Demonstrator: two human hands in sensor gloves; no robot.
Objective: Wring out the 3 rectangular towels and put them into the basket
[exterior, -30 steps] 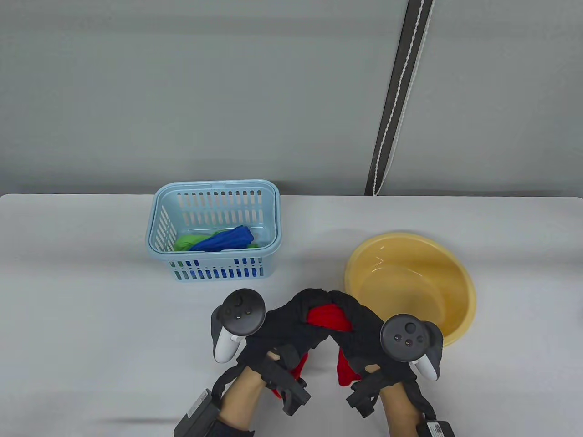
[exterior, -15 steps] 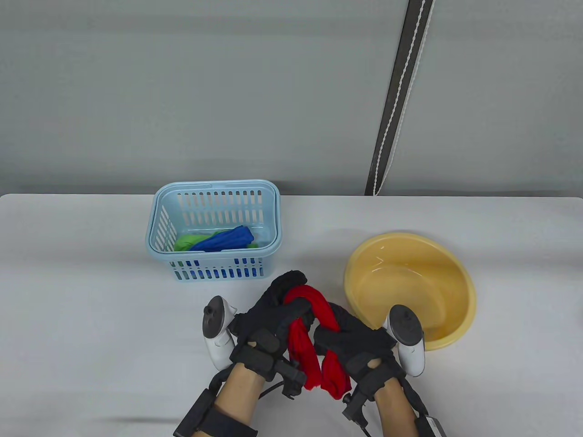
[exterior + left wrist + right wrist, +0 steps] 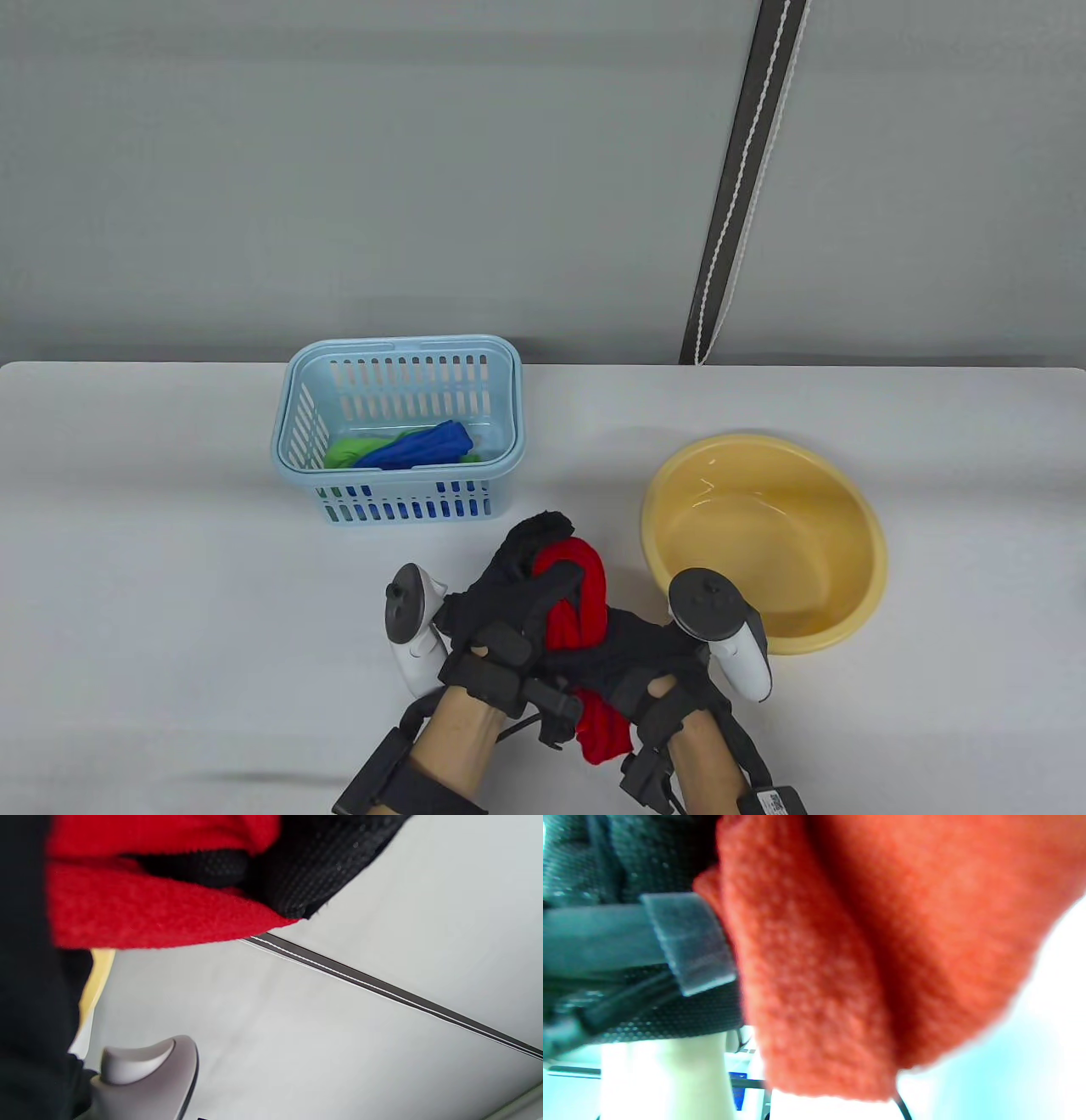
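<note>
A twisted red towel is held above the table's front middle, between both gloved hands. My left hand grips its upper loop, fingers curled round it. My right hand grips the lower part, and the towel's ends hang below at the wrists. The red towel fills the top of the left wrist view, and the red towel fills most of the right wrist view. The light blue basket stands at the back left, with a blue towel and a green towel inside.
A yellow basin sits on the table to the right of my hands, close to the right hand's tracker. A dark strip with white cord runs down the grey wall behind.
Both hands have rolled in opposite directions, twisting the red towel tighter. The right hand moved left and nearer, and the hanging ends drew up shorter.
</note>
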